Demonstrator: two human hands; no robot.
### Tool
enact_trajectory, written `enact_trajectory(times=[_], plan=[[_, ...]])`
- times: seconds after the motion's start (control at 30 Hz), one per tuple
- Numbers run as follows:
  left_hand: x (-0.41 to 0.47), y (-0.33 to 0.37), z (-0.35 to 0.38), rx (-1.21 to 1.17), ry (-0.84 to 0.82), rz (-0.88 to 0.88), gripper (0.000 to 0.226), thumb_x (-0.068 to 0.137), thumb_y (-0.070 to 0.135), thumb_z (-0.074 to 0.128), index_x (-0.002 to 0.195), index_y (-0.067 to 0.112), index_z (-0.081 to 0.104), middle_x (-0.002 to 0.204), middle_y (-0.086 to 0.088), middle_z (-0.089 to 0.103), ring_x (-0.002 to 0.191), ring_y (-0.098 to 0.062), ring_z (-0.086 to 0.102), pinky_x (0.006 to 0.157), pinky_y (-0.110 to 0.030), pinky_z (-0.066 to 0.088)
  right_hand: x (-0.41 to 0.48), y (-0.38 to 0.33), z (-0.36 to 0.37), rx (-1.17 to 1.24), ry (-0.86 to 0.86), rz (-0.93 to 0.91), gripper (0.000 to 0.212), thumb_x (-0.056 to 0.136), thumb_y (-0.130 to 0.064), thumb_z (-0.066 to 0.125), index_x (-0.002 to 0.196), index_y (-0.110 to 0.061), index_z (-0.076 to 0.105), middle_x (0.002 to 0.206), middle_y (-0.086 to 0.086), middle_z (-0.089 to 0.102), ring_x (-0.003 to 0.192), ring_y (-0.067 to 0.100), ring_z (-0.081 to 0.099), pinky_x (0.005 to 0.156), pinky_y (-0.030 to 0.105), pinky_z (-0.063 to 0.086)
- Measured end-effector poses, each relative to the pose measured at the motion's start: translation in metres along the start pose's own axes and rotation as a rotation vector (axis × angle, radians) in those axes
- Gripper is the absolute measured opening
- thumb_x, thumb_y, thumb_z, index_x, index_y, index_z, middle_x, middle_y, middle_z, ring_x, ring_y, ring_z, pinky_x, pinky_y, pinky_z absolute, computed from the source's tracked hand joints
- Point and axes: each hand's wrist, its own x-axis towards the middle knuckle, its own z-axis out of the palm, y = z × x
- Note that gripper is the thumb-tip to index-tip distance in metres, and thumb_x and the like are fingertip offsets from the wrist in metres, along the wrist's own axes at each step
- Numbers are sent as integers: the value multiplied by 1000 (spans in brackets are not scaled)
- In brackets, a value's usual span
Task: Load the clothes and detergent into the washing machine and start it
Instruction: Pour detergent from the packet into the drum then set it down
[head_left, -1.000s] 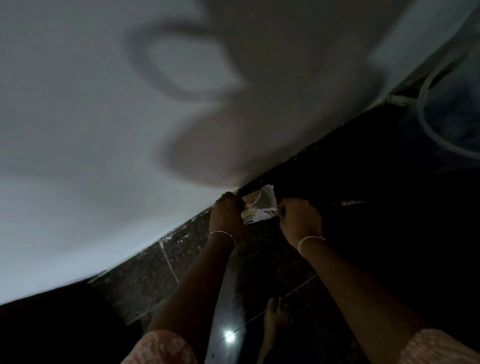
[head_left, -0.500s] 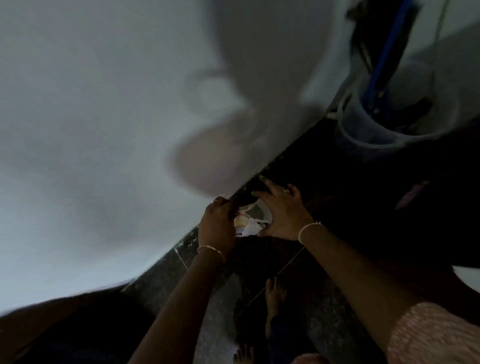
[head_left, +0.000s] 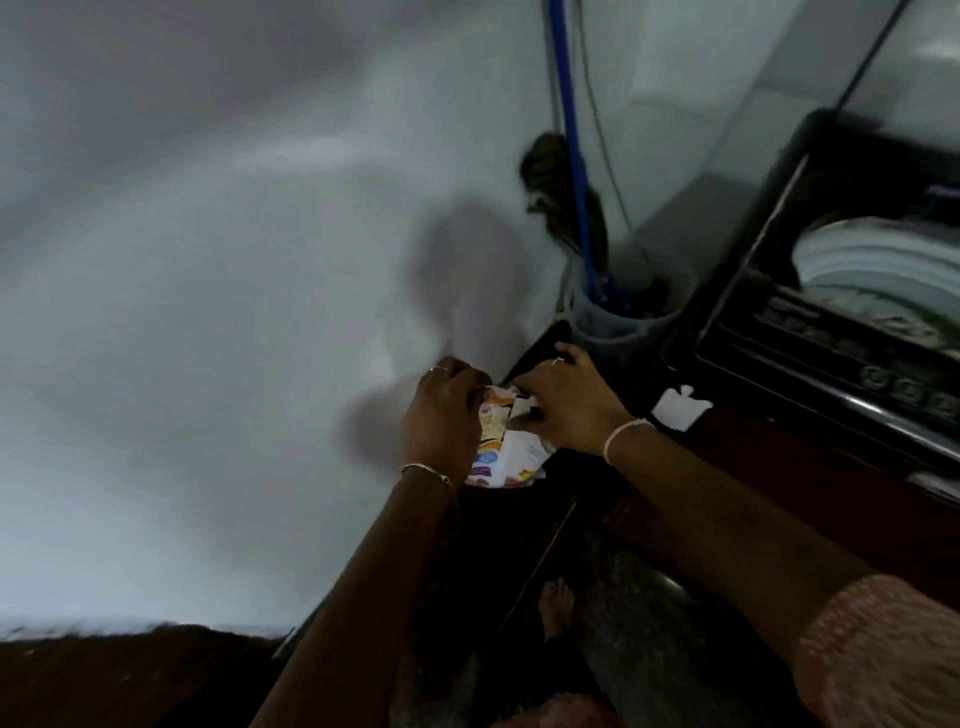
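A white printed detergent packet (head_left: 506, 449) hangs in front of me above the dark floor. My left hand (head_left: 444, 418) grips its left side with curled fingers. My right hand (head_left: 563, 405) pinches the packet's top edge from the right. The washing machine (head_left: 831, 332) stands at the right, top-loading, dark, with its lid up and the pale drum (head_left: 878, 280) showing. A row of round buttons runs along its front panel. What lies inside the drum is blurred.
A white wall (head_left: 208, 312) fills the left. In the corner stands a pale bucket (head_left: 623, 322) holding a blue-handled mop (head_left: 571, 156). A white scrap (head_left: 678, 408) lies near the machine's corner. My bare foot (head_left: 556, 608) is on the dark tiled floor.
The view has swung right and up, bringing the washing machine and bucket into sight. My right hand went from lying flat on the packet to pinching its top.
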Motion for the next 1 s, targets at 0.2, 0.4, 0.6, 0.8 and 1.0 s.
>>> enact_trajectory(times=[0.2, 0.4, 0.6, 0.8, 1.0], plan=[[-1, 75, -60, 3, 111, 168, 19, 90, 18, 55, 100, 24, 70, 109, 3, 57, 106, -18, 53, 70, -30, 45, -46, -5, -111, -59, 76, -1, 39, 97, -44, 46, 120, -17, 64, 113, 9, 69, 110, 28, 59, 100, 31, 29], [8, 130, -91, -71, 281, 350, 17, 90, 17, 57, 101, 19, 69, 107, -3, 59, 99, -23, 57, 72, -32, 50, -80, 3, -194, 12, 217, 47, 28, 96, -32, 54, 100, -11, 71, 97, 14, 72, 91, 32, 65, 67, 30, 35], [4, 175, -65, -527, 308, 182, 74, 79, 33, 69, 142, 25, 31, 142, 1, 31, 122, -24, 49, 91, -42, 53, -101, 32, -245, 44, 370, 150, 29, 95, -32, 54, 91, -9, 70, 93, 13, 72, 87, 32, 66, 67, 30, 41], [-10, 238, -17, -1100, -19, -266, 76, 70, 22, 85, 133, 7, 44, 127, -8, 55, 116, -18, 56, 103, -46, 45, -135, 75, -293, 124, 500, 250, 30, 96, -31, 54, 89, -5, 68, 90, 18, 70, 83, 33, 63, 63, 27, 32], [7, 296, 25, -1520, -313, -412, 58, 76, 49, 75, 125, 22, 60, 120, -4, 68, 109, -27, 65, 99, -50, 47, -150, 116, -327, 13, 500, 253, 33, 97, -38, 50, 107, -13, 69, 105, 13, 70, 95, 31, 63, 67, 30, 40]])
